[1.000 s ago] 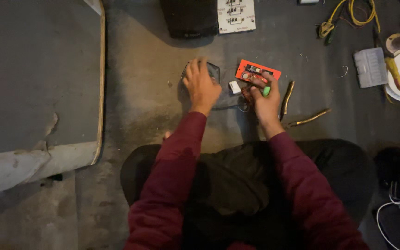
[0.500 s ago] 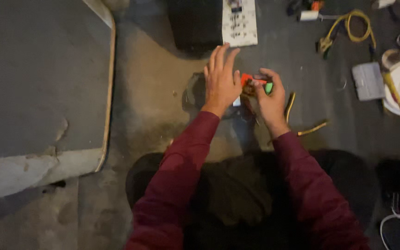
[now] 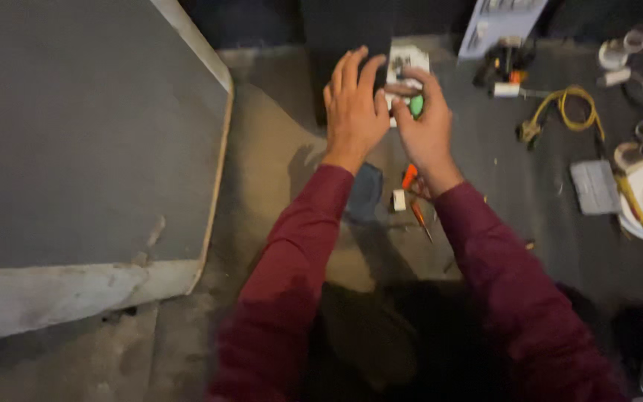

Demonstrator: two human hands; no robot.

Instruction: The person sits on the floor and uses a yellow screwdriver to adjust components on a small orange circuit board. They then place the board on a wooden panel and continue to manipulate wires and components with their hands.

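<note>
A small white card (image 3: 408, 58) lay on the floor at the far middle of the scene, partly covered by both hands. The right hand (image 3: 427, 123) pinched a little green-tipped tool (image 3: 416, 106) against the card's near edge, fingers curled round it. The left hand (image 3: 353, 108) lay just left of it, fingers spread and flat, apparently steadying the spot. Doing this well probably called for a firm left palm and a light, square pinch on the tool. Nearer the person, an orange-handled screwdriver (image 3: 420, 217) and a dark pouch (image 3: 365, 192) lay on the floor; a yellow cable (image 3: 564, 112) coiled at far right, a grey board (image 3: 83, 134) lay left.
</note>
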